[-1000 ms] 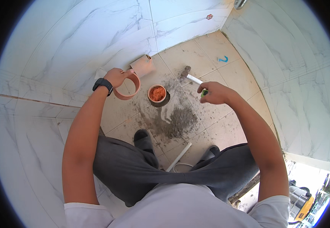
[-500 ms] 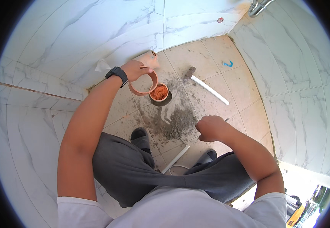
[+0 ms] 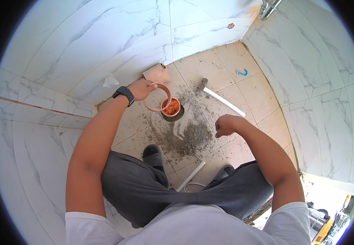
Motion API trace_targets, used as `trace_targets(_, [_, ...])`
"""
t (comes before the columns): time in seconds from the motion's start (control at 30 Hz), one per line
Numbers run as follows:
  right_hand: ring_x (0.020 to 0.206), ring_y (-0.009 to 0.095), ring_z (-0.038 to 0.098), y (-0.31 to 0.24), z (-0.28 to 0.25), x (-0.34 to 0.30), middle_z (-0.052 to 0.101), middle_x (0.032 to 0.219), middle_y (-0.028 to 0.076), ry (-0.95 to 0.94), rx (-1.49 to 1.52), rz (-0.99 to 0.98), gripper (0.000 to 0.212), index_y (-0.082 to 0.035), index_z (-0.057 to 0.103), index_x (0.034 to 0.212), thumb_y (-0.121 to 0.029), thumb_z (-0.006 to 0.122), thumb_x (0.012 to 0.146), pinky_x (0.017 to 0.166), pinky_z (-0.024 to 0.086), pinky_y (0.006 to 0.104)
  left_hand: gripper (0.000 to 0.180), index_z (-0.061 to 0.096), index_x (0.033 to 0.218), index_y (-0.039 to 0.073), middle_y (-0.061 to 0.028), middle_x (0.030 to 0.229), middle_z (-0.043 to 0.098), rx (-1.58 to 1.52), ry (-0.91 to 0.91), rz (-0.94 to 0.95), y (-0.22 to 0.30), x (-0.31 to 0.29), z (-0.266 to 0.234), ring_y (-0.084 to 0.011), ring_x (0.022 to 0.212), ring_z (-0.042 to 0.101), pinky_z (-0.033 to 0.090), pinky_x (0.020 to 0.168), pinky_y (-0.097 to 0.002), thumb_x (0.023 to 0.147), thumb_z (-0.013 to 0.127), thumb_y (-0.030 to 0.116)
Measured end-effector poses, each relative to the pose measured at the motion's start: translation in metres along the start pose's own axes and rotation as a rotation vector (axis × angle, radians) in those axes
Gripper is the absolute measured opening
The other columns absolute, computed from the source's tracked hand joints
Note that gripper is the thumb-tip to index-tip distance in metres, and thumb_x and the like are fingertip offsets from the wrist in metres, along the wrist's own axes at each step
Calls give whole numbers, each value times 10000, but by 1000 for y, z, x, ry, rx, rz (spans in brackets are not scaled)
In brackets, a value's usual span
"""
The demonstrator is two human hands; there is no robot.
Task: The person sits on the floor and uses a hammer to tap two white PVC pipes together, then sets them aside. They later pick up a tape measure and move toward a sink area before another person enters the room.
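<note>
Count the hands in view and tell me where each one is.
2. The left hand grips an orange ring at its upper left; the right hand, curled, is near the hammer on the floor. No others show.

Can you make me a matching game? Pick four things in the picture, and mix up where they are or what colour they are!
Things:
1. Thin ring
2. Hammer
3. Curved scrap
4. Crumpled stuffing

Clues:
A. Bright blue, lying on the floor tiles
B. Orange, inside the round pipe end
C. Held in the left hand
D. Lying down, with a long white handle

Right pairs: 1-C, 2-D, 3-A, 4-B
</note>
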State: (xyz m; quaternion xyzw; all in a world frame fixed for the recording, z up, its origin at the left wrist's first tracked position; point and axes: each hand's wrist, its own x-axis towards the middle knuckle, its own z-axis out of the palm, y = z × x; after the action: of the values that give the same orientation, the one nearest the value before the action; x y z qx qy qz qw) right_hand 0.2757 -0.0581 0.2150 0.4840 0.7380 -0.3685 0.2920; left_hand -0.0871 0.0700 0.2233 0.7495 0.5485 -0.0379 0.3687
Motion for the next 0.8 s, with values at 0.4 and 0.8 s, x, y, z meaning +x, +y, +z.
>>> trace_targets(0.4, [944,338,664,-6,-2,0,710,982,154,35,-28,20,410,-76,736,991,-413,736,757,820,531,422,435,586,1269,38,-128,978,656,30,-75,65,-8,8,8,-253,885,605,471,817,-394,1001,477,364])
trace_targets(0.8, [984,336,657,-12,-3,0,706,1020,155,84,-46,-14,421,-64,730,1014,-399,742,759,838,526,433,492,532,1329,23,-194,1244,605,34,-108,14,-4,10,6,-303,1120,586,455,939,-415,969,534,358])
